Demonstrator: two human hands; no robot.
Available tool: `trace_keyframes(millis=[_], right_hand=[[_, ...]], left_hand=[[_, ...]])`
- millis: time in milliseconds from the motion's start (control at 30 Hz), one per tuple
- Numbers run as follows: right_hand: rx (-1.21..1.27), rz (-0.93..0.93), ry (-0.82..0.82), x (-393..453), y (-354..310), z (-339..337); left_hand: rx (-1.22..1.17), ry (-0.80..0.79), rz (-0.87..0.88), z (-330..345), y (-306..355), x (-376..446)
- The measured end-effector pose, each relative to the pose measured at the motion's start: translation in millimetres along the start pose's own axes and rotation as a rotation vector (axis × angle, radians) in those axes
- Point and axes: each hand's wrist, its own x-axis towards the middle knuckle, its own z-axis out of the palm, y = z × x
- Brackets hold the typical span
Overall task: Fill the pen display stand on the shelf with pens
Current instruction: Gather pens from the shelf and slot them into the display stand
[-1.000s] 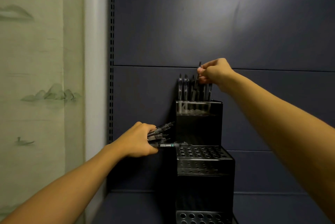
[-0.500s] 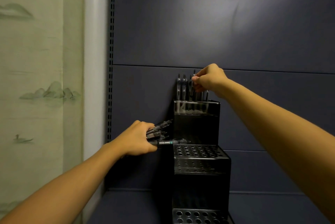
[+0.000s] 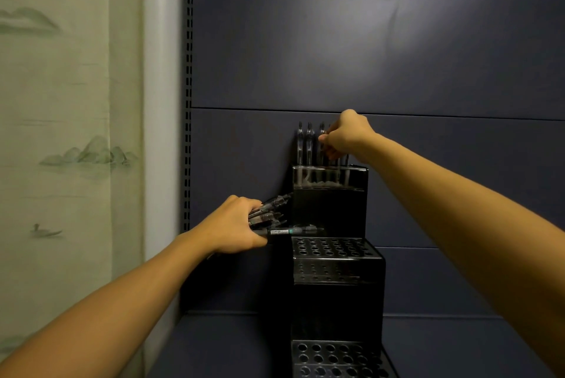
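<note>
Pen (image 3: 322, 133) in top tier pinched by right hand (image 3: 347, 136) fingers; spare pens (image 3: 269, 217) in left hand (image 3: 237, 224) grip

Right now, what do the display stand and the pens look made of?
Black tiered display stand: likely glossy acrylic or plastic, since its top front reflects the pens.
Dark translucent pens in the left hand: probably clear smoky plastic barrels; insides faintly show.

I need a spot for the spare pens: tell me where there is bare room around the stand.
Bare shelf floor lies left of the stand, bounded by the slotted upright. The middle tier and bottom tier show open holes. Crowded: the top tier, where pens stand and the right hand works; the left hand grips a pen bundle.
</note>
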Motion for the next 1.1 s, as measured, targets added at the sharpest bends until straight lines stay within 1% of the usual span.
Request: trace_keyframes(millis=[133,233,267,333,433,500,567,667,800,933,1100], right_hand=[[0.004,0.001,0.016,-5,3,-7],[0.033,-0.066,-0.008,-24,4,-17],[0.071,-0.101,-0.051,-34,4,-21],[0.122,-0.187,-0.202,-56,7,-25],[0.121,-0.290,-0.426,-84,16,-24],[0.099,-0.319,-0.516,-96,23,-19],[0.061,-0.348,-0.553,-103,30,-10],[0.068,-0.397,-0.500,-108,39,5],[0.199,-0.385,-0.398,-112,43,13],[0.283,-0.369,-0.380,-114,48,15],[0.384,-0.373,-0.320,-117,48,18]], left_hand=[[-0.022,0.016,-0.002,-3,5,-2],[-0.039,0.022,-0.005,-4,9,-4],[-0.048,0.023,-0.008,-4,9,-4],[-0.065,0.025,-0.013,-5,11,-4],[-0.082,0.029,-0.023,-6,15,-3],[-0.091,0.038,-0.034,-6,17,-1],[-0.101,0.050,-0.038,-6,19,0],[-0.107,0.059,-0.037,-4,25,2],[-0.116,0.057,-0.034,-1,31,3],[-0.128,0.063,-0.034,2,30,4],[-0.135,0.104,-0.038,7,29,5]])
